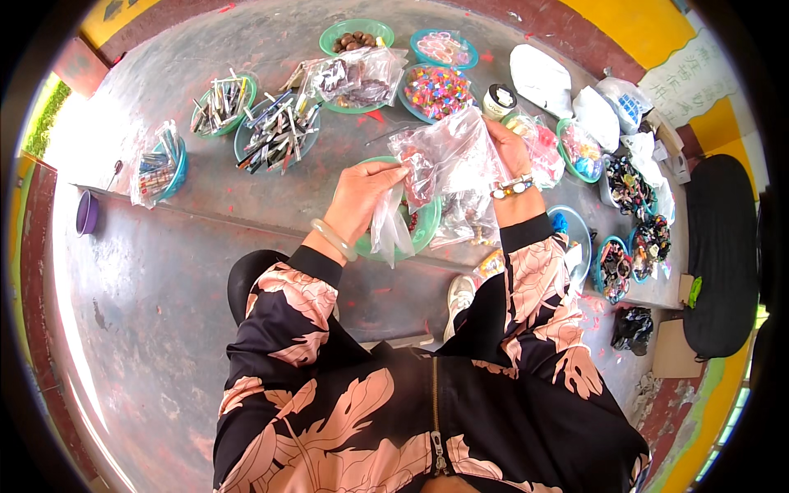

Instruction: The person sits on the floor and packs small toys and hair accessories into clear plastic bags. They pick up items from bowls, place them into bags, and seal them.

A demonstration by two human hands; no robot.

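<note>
A clear plastic bag with small dark reddish pieces in its left part is stretched between my hands. My left hand pinches its left side, and clear plastic hangs down below the fingers. My right hand grips the bag's upper right, its fingers partly behind the plastic. Beneath the bag stands a green bowl with a few dark red pieces showing; the rest of its inside is hidden. More clear bags lie against the bowl's right side.
Bowls of pens, colourful small pieces and brown round things stand on the raised floor ahead. White bags and baskets of dark mixed items line the right. A purple bowl sits far left.
</note>
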